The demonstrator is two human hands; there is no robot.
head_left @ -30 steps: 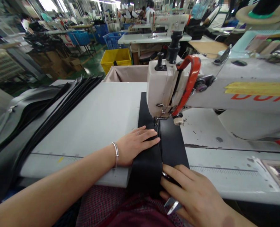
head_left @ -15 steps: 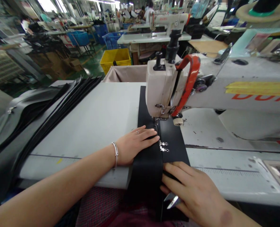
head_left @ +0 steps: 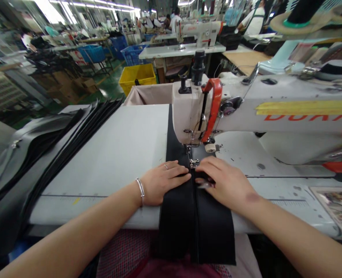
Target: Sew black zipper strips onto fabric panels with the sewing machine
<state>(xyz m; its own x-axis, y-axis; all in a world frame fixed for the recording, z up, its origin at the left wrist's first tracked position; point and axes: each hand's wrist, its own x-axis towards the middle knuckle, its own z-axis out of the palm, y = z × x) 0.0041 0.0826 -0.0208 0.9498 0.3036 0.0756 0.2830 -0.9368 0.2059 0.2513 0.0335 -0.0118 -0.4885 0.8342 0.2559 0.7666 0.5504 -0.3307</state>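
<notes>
Two black leather-like panels with a zipper [head_left: 196,216] between them run under the presser foot of a sewing machine [head_left: 188,112]. On the left panel my left hand [head_left: 162,181] lies flat, fingers stretched toward the zipper just in front of the needle area. My right hand [head_left: 225,179] is bent over the right panel, its fingertips at the silver zipper sliders [head_left: 194,163]. Thread snips [head_left: 206,185], blurred, are tucked in that hand with the blades poking out. Whether the fingertips grip a slider pull I cannot tell. The panels' near ends hang over the table edge toward my lap.
A stack of black pieces [head_left: 81,127] lies at the table's left. Behind the table are a cloth-lined bin [head_left: 150,94] and a yellow crate [head_left: 138,77]. A tray of small metal parts [head_left: 338,204] sits at the right edge. People work at machines farther back.
My right hand has moved forward from the near part of the right panel to the zipper sliders, with the snips in it. My left hand stays flat on the left panel.
</notes>
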